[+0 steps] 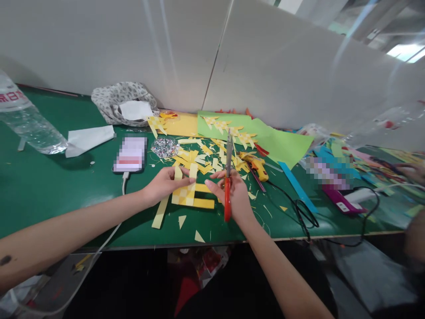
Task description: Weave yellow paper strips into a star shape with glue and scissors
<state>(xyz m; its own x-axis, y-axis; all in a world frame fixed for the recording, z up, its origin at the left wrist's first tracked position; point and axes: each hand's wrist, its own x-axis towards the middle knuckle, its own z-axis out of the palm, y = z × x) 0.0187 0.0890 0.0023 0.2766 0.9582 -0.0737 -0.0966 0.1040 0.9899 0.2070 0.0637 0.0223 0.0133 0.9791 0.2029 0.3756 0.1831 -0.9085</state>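
Note:
Between the thumb and fingers of my left hand (169,182) is a piece of woven paper strips (184,195), pale yellow crossed with deeper yellow. Loose strip ends stick out to its right and lower left. My right hand (234,192) has a pair of scissors (228,177) with red handles hooked on it, the blades pointing up and away. Its thumb and fingertips come close to the right strip ends; whether they touch is unclear. Beyond both hands lie many yellow paper scraps (199,159).
A phone (132,153) on a white cable and a water bottle (33,122) are at left. A dish of beads (165,147) sits behind the scraps. Finished woven pieces lie on green paper (279,139). A yellow glue gun (257,166) and purple power strip (343,201) are at right.

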